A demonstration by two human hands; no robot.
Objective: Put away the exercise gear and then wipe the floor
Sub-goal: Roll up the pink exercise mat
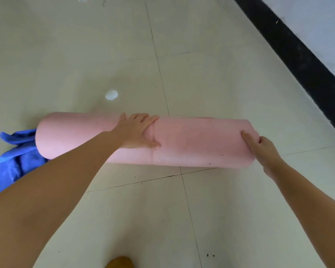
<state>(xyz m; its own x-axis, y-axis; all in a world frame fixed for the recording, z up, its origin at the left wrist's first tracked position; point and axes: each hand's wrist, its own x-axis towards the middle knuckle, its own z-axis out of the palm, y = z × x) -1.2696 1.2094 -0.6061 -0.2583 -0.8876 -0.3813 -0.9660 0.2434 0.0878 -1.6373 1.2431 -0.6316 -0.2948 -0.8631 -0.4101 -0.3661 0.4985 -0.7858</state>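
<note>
Both hands were on the rolled pink mat (191, 144), which lay crosswise on the pale tiled floor (85, 55) in front of the person. Taking the scene from the left: a crumpled blue cloth (14, 151) sat on the tiles, touching or tucked just behind the mat's left end; which of the two could not be told. Just beyond that end, a small white spot (111, 94) marked the floor.

Near the middle of the roll, the left hand (137, 130) pressed down on top, fingers fairly straight and spread over the far side, thumb laid along the near side. It was flat on the mat rather than wrapped round it. At the right end, the right hand (259, 147) curled over the edge of the roll, thumb on the top surface and fingers bent round the end face, gripping it.

The mat looked like soft foam: probably light, springy and liable to uncoil if let go. It dented slightly under the left palm. A sound hold would likely be one hand round each end, or an arm under the middle, keeping the loose flap pinned inward. Its surface seemed matte and grippy, not slippery.

Farther right, a black skirting (298, 60) ran diagonally below a pale wall (317, 26).
</note>
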